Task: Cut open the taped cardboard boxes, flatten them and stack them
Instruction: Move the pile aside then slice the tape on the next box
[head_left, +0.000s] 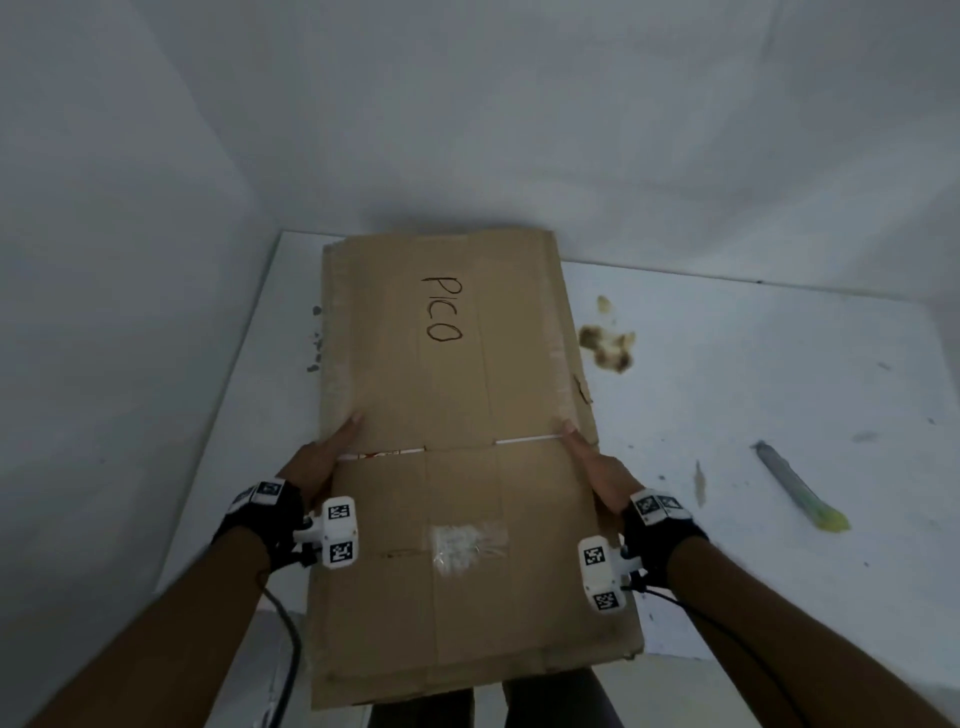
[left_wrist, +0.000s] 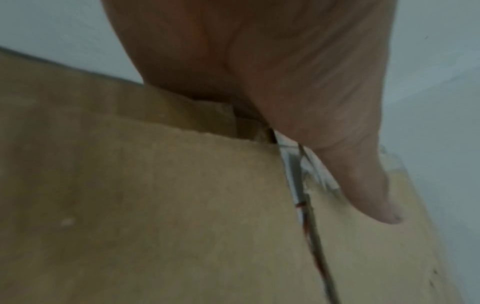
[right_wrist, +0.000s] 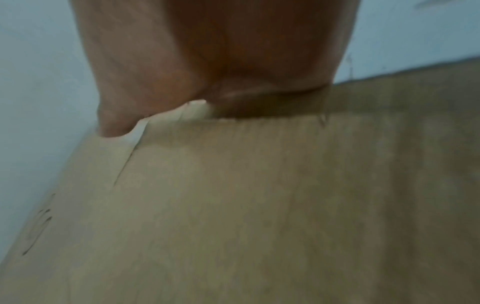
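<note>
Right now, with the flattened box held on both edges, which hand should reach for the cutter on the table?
Right. The cutter lies on the table just beyond the right hand; the left hand would have to cross the flattened box.

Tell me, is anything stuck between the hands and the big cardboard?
No, nothing visible. The left hand and right hand each hold a side edge of the flattened cardboard box directly. The cutter lies off to the right on the table.
</note>
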